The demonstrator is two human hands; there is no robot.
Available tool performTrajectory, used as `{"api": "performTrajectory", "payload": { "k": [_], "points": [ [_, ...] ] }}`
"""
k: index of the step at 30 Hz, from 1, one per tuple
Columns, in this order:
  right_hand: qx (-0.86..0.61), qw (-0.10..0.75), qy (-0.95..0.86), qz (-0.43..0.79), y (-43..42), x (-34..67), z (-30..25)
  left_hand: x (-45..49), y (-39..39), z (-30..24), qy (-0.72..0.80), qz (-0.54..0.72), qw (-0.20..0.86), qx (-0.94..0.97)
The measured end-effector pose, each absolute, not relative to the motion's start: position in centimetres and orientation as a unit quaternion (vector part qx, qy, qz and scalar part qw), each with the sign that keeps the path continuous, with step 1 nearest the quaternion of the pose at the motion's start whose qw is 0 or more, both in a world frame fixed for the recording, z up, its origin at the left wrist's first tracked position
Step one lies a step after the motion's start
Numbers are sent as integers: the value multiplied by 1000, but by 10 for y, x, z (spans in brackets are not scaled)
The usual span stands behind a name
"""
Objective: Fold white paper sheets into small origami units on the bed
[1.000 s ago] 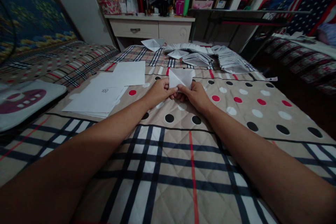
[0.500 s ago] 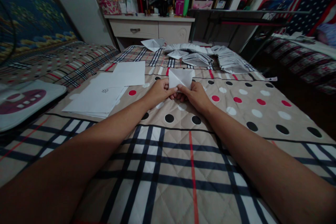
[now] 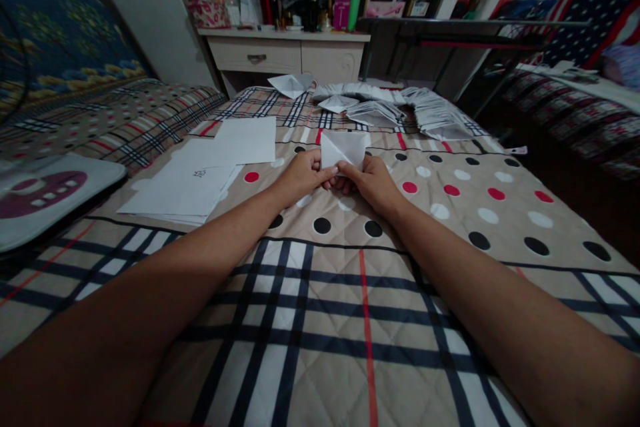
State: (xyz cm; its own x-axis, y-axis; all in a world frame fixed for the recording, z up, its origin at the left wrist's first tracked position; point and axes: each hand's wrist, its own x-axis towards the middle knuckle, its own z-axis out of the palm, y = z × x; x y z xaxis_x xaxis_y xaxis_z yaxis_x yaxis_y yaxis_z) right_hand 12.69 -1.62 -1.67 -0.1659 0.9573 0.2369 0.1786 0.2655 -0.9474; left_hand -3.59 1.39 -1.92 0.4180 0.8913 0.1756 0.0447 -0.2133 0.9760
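Observation:
Between my two hands stands a small folded sheet of white paper (image 3: 343, 147), tilted toward me, with diagonal creases running across its face. My left hand (image 3: 303, 177) grips its lower left corner between thumb and fingers. On the other side my right hand (image 3: 371, 181) is closed on the lower right edge, its thumb pressed on the front. Some fingertips are hidden behind the paper. To the left of my left hand lie flat white sheets (image 3: 175, 180) in a loose stack, one with a small dark scribble.
Folded paper pieces (image 3: 440, 117) lie packed in rows at the bed's far end, with a single folded piece (image 3: 291, 85) to their left. A white folding table with a purple print (image 3: 100, 180) sits at left. Beyond is a dresser (image 3: 280, 53) holding bottles and boxes.

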Motion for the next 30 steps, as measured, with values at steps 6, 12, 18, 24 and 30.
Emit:
{"api": "performTrajectory", "payload": {
  "k": [6, 12, 18, 24, 30],
  "points": [
    [-445, 468, -642, 413, -16, 127, -17, -36, 15, -22, 354, 406, 515, 667],
    [-445, 468, -642, 413, -16, 127, -18, -36, 15, -21, 360, 404, 513, 667],
    [-439, 471, -641, 418, -17, 127, -17, -36, 14, -20, 352, 406, 518, 665],
    [-445, 468, -643, 412, -15, 127, -18, -36, 15, -21, 351, 406, 520, 665],
    [-446, 463, -650, 404, -14, 128, -19, -36, 15, -21, 351, 403, 521, 666]
  ]
}}
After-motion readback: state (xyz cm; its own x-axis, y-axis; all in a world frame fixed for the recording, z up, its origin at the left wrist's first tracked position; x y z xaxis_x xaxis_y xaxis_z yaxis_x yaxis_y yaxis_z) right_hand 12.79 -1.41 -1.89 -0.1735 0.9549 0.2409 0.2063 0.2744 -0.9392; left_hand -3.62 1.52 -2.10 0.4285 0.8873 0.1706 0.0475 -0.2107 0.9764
